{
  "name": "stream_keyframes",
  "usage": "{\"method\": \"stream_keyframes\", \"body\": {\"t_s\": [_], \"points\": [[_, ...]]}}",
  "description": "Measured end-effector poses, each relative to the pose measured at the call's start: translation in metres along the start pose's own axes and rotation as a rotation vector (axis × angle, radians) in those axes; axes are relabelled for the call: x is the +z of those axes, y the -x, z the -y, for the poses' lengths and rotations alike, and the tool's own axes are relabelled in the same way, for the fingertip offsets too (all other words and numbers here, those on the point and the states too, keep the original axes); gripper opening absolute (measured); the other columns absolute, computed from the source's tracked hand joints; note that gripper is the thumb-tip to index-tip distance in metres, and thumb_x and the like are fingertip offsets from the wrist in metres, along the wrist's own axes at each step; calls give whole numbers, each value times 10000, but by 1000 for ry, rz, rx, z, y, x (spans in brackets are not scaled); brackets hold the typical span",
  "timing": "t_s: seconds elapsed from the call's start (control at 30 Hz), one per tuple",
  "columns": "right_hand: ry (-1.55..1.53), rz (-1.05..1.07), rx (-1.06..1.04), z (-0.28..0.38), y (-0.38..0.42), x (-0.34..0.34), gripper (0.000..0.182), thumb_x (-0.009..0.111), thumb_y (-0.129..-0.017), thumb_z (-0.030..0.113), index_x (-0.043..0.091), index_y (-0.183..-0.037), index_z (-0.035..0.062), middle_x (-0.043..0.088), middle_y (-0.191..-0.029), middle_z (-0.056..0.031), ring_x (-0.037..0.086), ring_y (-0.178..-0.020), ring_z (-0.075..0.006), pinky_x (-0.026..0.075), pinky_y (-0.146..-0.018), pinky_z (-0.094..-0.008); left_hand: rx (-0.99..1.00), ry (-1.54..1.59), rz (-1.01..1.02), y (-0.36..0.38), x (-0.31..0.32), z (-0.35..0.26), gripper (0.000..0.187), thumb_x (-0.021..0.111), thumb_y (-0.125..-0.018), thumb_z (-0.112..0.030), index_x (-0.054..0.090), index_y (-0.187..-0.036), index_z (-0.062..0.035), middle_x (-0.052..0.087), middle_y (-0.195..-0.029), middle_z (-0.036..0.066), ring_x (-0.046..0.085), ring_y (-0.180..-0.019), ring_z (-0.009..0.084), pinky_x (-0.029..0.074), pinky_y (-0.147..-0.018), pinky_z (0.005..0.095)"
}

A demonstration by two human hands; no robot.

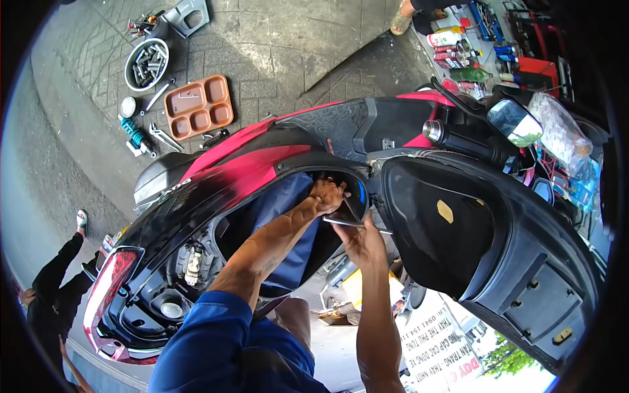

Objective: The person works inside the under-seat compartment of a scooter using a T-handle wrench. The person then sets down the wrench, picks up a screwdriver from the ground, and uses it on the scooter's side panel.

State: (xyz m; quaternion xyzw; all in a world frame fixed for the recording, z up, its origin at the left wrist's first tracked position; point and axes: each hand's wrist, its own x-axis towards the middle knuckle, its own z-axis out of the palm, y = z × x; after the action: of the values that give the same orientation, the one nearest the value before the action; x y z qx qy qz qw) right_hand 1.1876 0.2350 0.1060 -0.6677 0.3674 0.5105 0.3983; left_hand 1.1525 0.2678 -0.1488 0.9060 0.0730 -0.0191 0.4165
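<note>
A pink-and-black scooter (229,190) lies across the view with its seat (517,229) tipped up and its storage compartment exposed. My left hand (327,195) reaches inside near the compartment's front end, fingers curled; what they grip is hidden. Beside it, my right hand (363,241) is closed around a slim silver bar (337,221), which looks like the handle of a T-handle wrench. A thin shaft seems to run from the bar toward my left hand. Blue folded fabric (288,223) fills part of the compartment under my left forearm.
An orange sectioned tray (205,98), a metal bowl of sockets (146,64), pliers (165,137) and a teal shock absorber (134,135) lie on the paving. Bottles (468,75) crowd the upper right near a mirror (514,123). Another person (59,288) stands at lower left.
</note>
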Motion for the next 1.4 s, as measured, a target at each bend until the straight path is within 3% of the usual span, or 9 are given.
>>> {"method": "stream_keyframes", "body": {"t_s": [0.23, 0.3, 0.47, 0.6, 0.77, 0.93, 1.07, 1.17, 1.4], "points": [[1401, -590, -979, -16, 29, -7, 457, 579, -916, 386, 611, -1046, -51, 668, -782, -179, 672, -732, -321, 530, -622, -447, -22, 19, -5, 4, -7, -8, 471, 448, -923, -441, 618, -1096, -37, 679, -811, 201, 652, -832, 408, 346, -922, 605], [1644, -519, -850, -11, 11, -19, 443, 594, -902, 387, 623, -1024, -38, 660, -755, -168, 662, -704, -314, 524, -623, -442, -86, 58, 88, 2, -13, -6, 463, 458, -920, -436, 629, -1073, -34, 679, -809, 191, 648, -845, 402, 363, -887, 608], [606, -374, -175, 3, -22, -19, 410, 631, -866, 392, 652, -970, -3, 639, -687, -139, 638, -635, -295, 510, -624, -427, -50, 41, -3, 4, 7, -6, 456, 442, -928, -428, 635, -1043, -31, 678, -847, 201, 633, -906, 416, 332, -932, 632], [161, -138, -94, -10, 1, -19, 420, 609, -881, 405, 654, -924, -10, 639, -680, -132, 633, -623, -274, 493, -603, -416, -83, 91, 54, -1, -7, -6, 451, 443, -928, -419, 641, -1009, -22, 671, -824, 214, 626, -922, 417, 319, -976, 616], [1208, -702, -1238, -31, 28, 7, 469, 561, -917, 426, 648, -866, -32, 648, -691, -131, 632, -627, -246, 470, -569, -402, -63, 100, -37, 0, 1, -5, 451, 440, -929, -416, 643, -958, -14, 665, -795, 208, 627, -896, 412, 315, -995, 603], [1778, -546, -1084, -14, -9, -11, 500, 558, -919, 428, 647, -909, -64, 655, -772, -184, 623, -683, -229, 491, -609, -372, -103, 108, 45, -6, 1, -3, 420, 473, -917, -404, 650, -926, -23, 655, -761, 207, 632, -853, 400, 331, -969, 605], [457, -475, -328, -13, -22, -5, 447, 607, -900, 380, 655, -926, -63, 675, -833, -195, 616, -671, -225, 494, -594, -360, -87, 172, -51, -1, 13, -5, 381, 531, -883, -389, 643, -819, -30, 641, -824, 232, 605, -912, 432, 295, -976, 662], [223, -280, -212, -24, -1, -3, 439, 590, -915, 375, 658, -907, -59, 681, -842, -188, 617, -651, -211, 493, -579, -343, 51, 52, -284, 1, 34, -1, 389, 545, -881, -386, 641, -827, -13, 612, -673, 197, 623, -733, 380, 357, -903, 605], [1544, -697, -1155, -26, 19, -1, 440, 567, -935, 371, 656, -905, -59, 689, -869, -178, 616, -615, -199, 500, -591, -338, -140, 192, -128, -6, 27, -6, 339, 542, -857, -348, 641, -764, -38, 636, -837, 218, 603, -867, 403, 391, -871, 560]]}}
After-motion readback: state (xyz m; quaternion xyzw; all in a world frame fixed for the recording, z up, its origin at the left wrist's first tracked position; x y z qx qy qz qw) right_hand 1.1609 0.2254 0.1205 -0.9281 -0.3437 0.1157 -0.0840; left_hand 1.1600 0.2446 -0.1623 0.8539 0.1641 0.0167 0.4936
